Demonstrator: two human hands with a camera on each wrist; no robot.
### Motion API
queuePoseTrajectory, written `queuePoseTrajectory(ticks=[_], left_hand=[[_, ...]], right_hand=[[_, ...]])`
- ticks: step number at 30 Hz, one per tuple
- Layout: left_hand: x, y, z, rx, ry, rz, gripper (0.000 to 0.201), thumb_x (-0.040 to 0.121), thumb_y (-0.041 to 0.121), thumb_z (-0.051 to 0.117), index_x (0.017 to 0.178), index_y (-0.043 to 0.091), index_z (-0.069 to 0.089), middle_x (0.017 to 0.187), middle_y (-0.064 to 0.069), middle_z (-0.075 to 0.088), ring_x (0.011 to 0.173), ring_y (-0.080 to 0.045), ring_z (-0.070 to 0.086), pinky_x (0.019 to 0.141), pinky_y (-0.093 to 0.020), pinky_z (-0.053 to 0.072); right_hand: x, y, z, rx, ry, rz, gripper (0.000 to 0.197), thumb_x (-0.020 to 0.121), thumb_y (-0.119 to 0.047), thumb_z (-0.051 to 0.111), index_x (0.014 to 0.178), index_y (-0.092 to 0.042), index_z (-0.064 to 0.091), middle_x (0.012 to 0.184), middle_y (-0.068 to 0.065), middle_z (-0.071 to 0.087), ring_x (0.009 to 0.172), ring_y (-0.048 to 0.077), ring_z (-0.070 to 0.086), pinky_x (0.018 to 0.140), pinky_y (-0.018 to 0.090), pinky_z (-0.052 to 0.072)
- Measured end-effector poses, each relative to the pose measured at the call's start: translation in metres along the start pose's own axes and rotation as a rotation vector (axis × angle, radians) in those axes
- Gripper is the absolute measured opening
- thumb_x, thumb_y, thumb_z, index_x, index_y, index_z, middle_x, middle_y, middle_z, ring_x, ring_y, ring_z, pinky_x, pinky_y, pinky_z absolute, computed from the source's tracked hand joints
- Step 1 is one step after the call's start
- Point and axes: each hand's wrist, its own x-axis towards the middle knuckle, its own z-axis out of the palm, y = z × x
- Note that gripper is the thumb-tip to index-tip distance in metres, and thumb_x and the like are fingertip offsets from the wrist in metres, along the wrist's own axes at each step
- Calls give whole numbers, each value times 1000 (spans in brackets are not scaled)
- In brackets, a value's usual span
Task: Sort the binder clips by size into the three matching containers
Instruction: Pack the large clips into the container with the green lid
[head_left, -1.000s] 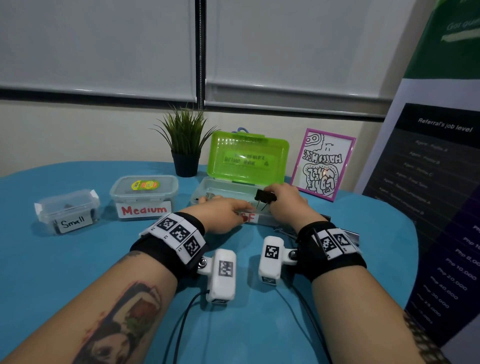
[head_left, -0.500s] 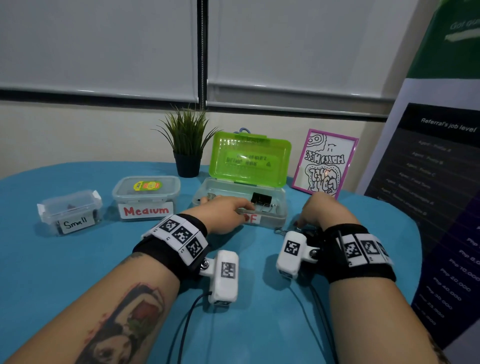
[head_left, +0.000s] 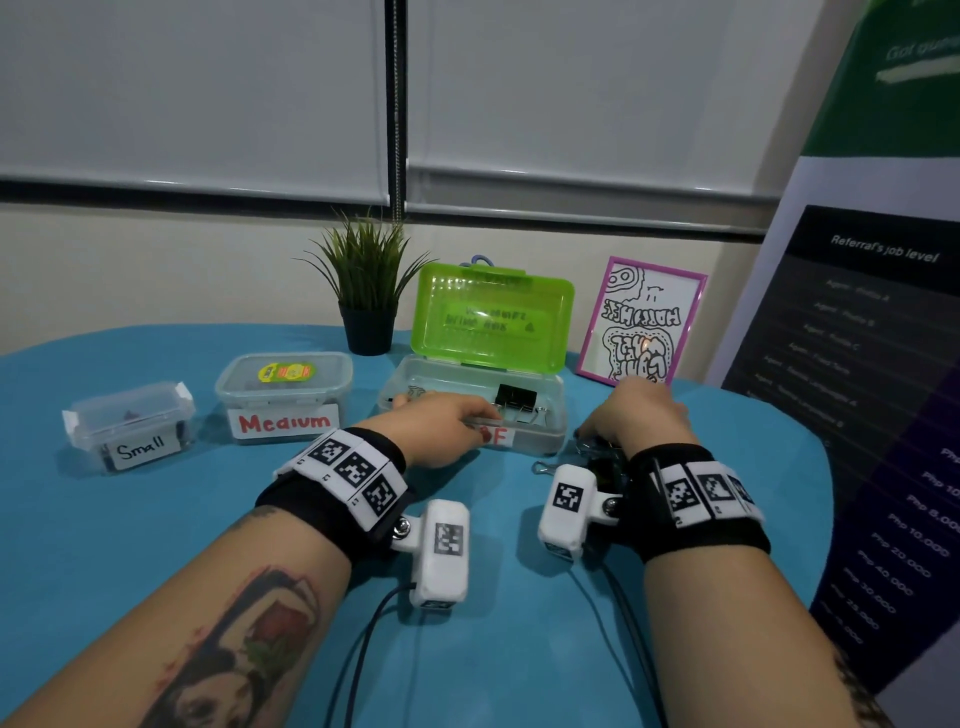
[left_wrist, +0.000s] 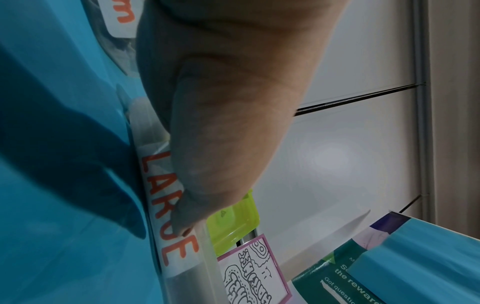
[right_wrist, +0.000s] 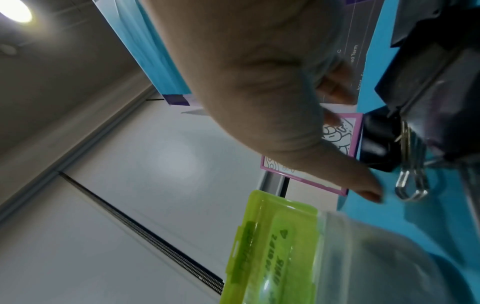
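Observation:
The clear large container (head_left: 543, 436), with its green lid (head_left: 493, 317) raised, holds a black binder clip (head_left: 514, 397) at its right end. My left hand (head_left: 447, 418) grips the box's front wall, with the thumb (left_wrist: 207, 154) lying along the red LARGE label (left_wrist: 166, 205) and the fingers over the rim. My right hand (head_left: 631, 415) hovers palm down over a pile of black clips (head_left: 597, 454) on the table right of the box. In the right wrist view its thumb (right_wrist: 369, 191) touches the cloth beside a black clip (right_wrist: 376, 144), with nothing between thumb and fingers.
The lidded Medium container (head_left: 283, 395) and the Small container (head_left: 130, 426) stand to the left on the blue table. A potted plant (head_left: 366, 291) and a pink-framed drawing (head_left: 641, 322) stand behind the box. A banner (head_left: 857, 364) rises at the right edge.
My right hand let a black clip go into the large container, then moved right and down onto the pile on the table. The left hand stayed on the box.

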Motion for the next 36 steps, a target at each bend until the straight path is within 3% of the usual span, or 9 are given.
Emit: queuePoseTrajectory(ticks=[4,10,15,18,21,25,27,31,36], left_hand=[[2,-1,1,-11,4,-11,29,102,44,43,128,53,54,132,11,60,130,-22,46,112,-43,16],[6,-5,5,-53,38,7,26,100,47,45,123,51,57,132,16,60,128,-16,49,115,-43,22],[6,1,0,-555,204,156,60,81,46,75,135,35,50,129,5,58,120,-13,56,103,-42,49],[2,12,-2,-951,134,229,88,74,36,80,148,38,33,131,-5,59,112,-20,66,96,-42,55],[1,22,2,-1148,20,242,64,89,12,70,143,31,41,126,-16,65,94,-26,74,72,-35,61],[8,24,5,-1060,155,132,31,98,8,58,123,25,53,121,-20,65,66,-10,71,47,-21,51],[13,20,4,-1009,274,45,40,99,3,52,129,28,42,121,-15,61,71,-9,73,49,-23,52],[21,11,3,-1020,400,-98,52,95,-7,38,128,31,28,115,-14,59,89,-22,71,61,-27,51],[25,-4,4,-987,532,-136,59,93,-7,49,135,31,33,125,-14,56,104,-20,66,76,-33,57]], right_hand=[[3,-2,6,13,-89,-19,48,74,-24,84,114,-5,65,113,13,69,99,30,67,81,34,54],[3,-2,4,410,120,-169,24,79,-10,74,103,-9,71,103,12,70,93,29,67,79,31,54],[-23,-18,-12,935,361,-488,30,74,-30,82,99,-23,67,104,6,68,86,17,67,73,31,59],[-45,-33,-12,1094,116,-644,29,74,-23,88,91,-13,67,91,7,72,75,15,68,65,29,58],[-52,-38,-11,1042,-70,-726,18,83,-20,81,80,-7,69,73,9,68,65,18,62,63,36,51],[-28,-13,-20,553,40,-417,35,85,-48,74,81,-14,67,73,4,63,70,21,59,65,32,47],[-25,0,-23,256,-82,-206,47,80,-47,80,101,-8,66,80,5,62,71,21,58,62,28,44],[-24,-1,-25,238,-166,-125,50,80,-38,83,107,0,65,72,5,62,56,16,55,49,23,38],[-22,0,-24,102,-152,-101,46,90,-35,72,116,0,58,72,5,53,60,17,50,65,29,43]])
